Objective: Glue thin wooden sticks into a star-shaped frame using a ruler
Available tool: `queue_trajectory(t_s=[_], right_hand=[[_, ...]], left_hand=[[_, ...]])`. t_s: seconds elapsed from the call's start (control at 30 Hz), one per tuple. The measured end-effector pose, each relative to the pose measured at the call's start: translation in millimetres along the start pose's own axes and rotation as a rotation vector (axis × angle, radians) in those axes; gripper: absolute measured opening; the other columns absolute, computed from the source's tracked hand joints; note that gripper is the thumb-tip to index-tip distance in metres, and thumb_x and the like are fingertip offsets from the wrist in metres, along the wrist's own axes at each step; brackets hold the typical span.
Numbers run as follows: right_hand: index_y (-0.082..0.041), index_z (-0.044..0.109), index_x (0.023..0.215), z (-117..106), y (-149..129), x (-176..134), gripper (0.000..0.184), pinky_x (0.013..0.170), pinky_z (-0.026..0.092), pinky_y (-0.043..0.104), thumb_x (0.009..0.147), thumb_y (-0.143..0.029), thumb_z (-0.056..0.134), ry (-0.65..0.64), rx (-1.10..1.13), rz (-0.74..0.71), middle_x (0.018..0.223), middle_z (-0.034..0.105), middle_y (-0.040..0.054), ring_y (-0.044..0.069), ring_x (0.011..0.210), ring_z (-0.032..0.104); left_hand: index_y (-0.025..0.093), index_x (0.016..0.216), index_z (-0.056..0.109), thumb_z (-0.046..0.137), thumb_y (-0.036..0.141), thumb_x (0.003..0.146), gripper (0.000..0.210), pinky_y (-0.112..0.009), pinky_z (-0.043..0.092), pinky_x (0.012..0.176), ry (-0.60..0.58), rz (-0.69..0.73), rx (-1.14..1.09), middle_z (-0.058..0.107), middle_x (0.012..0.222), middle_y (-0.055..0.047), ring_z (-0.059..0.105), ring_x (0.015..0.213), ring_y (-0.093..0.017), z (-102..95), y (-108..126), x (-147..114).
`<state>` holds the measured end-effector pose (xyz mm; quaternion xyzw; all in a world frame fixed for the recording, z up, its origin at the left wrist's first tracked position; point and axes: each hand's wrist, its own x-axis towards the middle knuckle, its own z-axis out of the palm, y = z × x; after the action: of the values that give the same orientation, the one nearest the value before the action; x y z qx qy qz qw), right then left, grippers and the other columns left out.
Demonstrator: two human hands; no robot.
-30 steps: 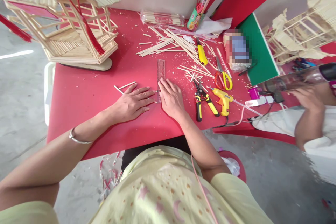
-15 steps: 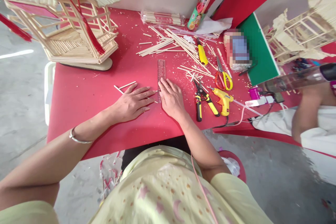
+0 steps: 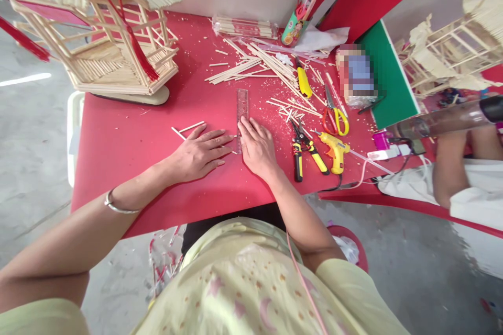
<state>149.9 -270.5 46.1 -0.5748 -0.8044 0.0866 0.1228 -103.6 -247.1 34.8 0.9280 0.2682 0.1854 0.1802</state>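
My left hand (image 3: 199, 153) lies flat on the red table, fingers stretched out over joined wooden sticks (image 3: 192, 126). Two stick ends meet at an angle beyond its knuckles; short tips show by its fingertips, and the rest is hidden under the hand. My right hand (image 3: 257, 147) rests flat with fingers extended, pressing on the lower right edge of a clear ruler (image 3: 242, 102). The ruler stands lengthwise away from me, its left edge close to the stick tips. Neither hand is closed round anything.
A stick-built pavilion model (image 3: 118, 63) with red tassels stands at the left. Loose sticks (image 3: 271, 65), a yellow cutter (image 3: 303, 81), scissors (image 3: 334, 115), pliers-like cutters (image 3: 304, 149) and a yellow glue gun (image 3: 334, 151) lie right of centre. Another person's arm (image 3: 450, 167) is at far right.
My hands, the ruler and the sticks keep their places; the view has shifted very slightly. At the far right, the other person's arms have moved a little.
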Motion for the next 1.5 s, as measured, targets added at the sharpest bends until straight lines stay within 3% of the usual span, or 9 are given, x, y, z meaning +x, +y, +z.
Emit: queue_trajectory(t_s=[1.5], right_hand=[[-0.022, 0.043, 0.169, -0.8, -1.3, -0.6, 0.058, 0.135, 0.026, 0.049, 0.112, -0.024, 0.033, -0.002, -0.023, -0.002, 0.178, 0.039, 0.0044, 0.026, 0.166, 0.032]], left_hand=[[0.031, 0.149, 0.068, 0.049, 0.044, 0.112, 0.044, -0.068, 0.024, 0.132, 0.014, 0.023, 0.033, 0.056, 0.165, -0.009, 0.053, 0.153, -0.036, 0.7, 0.1, -1.9]])
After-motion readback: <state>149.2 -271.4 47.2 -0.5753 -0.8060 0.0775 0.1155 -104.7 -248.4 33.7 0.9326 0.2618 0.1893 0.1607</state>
